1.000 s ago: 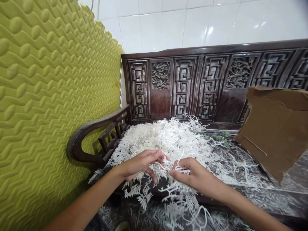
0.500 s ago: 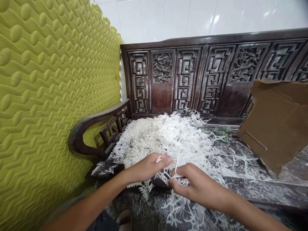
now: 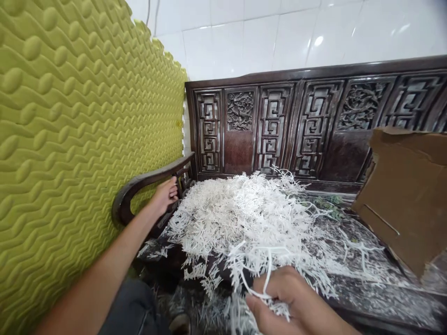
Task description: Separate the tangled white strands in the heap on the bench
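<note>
Live on the head camera: my right grip (image 3: 279,298) sits at the bottom centre of the frame, clenched around a loose tuft of white strands (image 3: 260,279), with thin pieces looping up past the fingers and trailing down out of view. My left grip (image 3: 162,195) is released, holding nothing, fingers open and pointing up just left of centre, right by the dark curved armrest (image 3: 132,190) of the carved wooden settee (image 3: 272,130); from this angle I can't tell whether it's touching the wood. The bulk of the material, a big heap of white branching strands (image 3: 240,218), sits mid-frame on the settee seat, piled up against the lattice back. So as far as I can see, most of it is left in the pile and only this one handful is up in my grip, and even that tuft's far end looks tangled in with the heap's front edge. Loose white bits lie scattered across the seat to the right, with a few green sprigs (image 3: 326,202) near the back. A torn cardboard sheet (image 3: 401,200) leans at the right edge, and a ridged yellow-green foam panel (image 3: 77,139) fills the left.
</note>
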Demonstrator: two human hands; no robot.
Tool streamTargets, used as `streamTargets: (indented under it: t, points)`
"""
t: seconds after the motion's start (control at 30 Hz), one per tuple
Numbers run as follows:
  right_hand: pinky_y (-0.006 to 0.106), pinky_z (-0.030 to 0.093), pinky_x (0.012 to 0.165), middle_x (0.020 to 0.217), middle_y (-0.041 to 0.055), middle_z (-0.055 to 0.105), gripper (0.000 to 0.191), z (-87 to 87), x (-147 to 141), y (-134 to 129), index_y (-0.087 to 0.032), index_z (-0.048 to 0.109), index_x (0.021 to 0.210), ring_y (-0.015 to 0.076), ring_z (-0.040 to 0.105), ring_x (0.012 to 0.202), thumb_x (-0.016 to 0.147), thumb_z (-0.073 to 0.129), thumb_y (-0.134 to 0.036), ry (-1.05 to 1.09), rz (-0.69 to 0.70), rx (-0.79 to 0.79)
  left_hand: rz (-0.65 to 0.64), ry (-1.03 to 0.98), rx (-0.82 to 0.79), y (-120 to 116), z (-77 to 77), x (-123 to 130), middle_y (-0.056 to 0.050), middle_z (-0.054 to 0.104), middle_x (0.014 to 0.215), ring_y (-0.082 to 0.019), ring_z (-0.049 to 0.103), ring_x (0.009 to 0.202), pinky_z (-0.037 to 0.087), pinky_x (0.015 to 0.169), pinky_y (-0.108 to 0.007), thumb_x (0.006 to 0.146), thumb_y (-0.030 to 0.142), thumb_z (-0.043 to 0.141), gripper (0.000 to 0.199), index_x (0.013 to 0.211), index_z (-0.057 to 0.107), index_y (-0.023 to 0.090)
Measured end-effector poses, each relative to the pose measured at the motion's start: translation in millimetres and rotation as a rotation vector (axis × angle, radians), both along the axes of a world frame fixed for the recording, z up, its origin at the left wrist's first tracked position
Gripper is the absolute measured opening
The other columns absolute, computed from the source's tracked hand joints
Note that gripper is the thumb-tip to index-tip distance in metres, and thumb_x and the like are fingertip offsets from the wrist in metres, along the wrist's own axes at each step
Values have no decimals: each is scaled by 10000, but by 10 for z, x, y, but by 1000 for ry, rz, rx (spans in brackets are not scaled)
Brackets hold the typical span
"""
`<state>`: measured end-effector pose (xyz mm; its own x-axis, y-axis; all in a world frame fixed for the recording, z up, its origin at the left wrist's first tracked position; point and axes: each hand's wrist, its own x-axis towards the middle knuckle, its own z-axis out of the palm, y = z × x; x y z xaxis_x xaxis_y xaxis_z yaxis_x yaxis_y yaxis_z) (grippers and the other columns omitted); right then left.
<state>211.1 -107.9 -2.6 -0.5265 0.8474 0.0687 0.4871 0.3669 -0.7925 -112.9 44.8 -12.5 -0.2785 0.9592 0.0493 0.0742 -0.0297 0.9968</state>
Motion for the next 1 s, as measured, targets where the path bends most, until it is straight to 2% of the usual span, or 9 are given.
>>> streamTargets:
  t: [0.07,0.13,0.23,0.33,0.43,0.53,0.63,0.8,1.0]
  points:
    - [334,457,662,826,79,628,383,-93,125,1,-226,662,869,208,585,724,875,482,-565,-18,-95,-3,22,16,26,21,-17,-220,58,313,589,-59,239,496,267,504,-197,793,499,612,422,692,368,170]
    - [331,459,655,876,87,643,400,-191,255,70,-227,666,900,227,598,770,873,484,-582,-66,-178,-37,-58,224,38,-35,-69,-209,43,352,600,-70,277,510,248,500,-198,811,532,571,430,682,396,161]
    - [331,455,688,978,92,653,371,-255,397,184,-234,665,946,260,599,894,872,514,-564,-110,-199,-23,-281,640,156,-227,-124,132,4,485,696,-113,424,628,334,589,-224,850,481,539,333,773,520,157]
    - [331,449,755,1051,74,655,319,-182,402,222,-249,664,943,269,581,1000,895,507,-523,-93,-175,10,-456,826,227,-477,-64,560,-58,578,1032,-191,530,907,413,797,-311,857,424,551,293,1056,584,211]
    - [324,452,763,1077,51,654,281,-93,307,212,-266,660,954,262,573,1028,907,504,-496,-73,-152,-25,-651,733,170,-705,60,867,-87,497,1273,-244,498,1111,419,903,-366,813,472,614,455,1216,544,273]
    - [329,447,817,1077,35,650,260,-98,229,208,-289,649,1027,249,567,1039,908,513,-476,-47,-127,-27,-876,514,47,-855,114,1056,-96,511,1266,-235,521,1103,450,888,-354,769,497,666,606,1302,476,281]
    - [339,432,885,1121,36,630,292,-175,218,209,-298,624,1094,248,546,1077,915,491,-487,-41,-86,-81,-921,384,-17,-905,55,1181,-102,556,1183,-214,560,1012,467,823,-322,729,489,710,712,1349,439,270]
    - [348,364,989,1167,23,590,311,-261,258,202,-314,594,1095,244,494,1138,908,473,-532,-59,-70,-210,-961,347,10,-835,-82,1243,-30,581,818,-124,550,718,443,629,-232,790,438,659,304,860,641,143]
    - [349,385,951,1075,31,605,385,-181,282,242,-298,611,1009,242,516,1069,890,428,-615,-74,-95,-301,-1011,314,15,-696,-34,1181,-3,518,619,-105,522,580,416,558,-225,875,402,556,332,685,569,131]
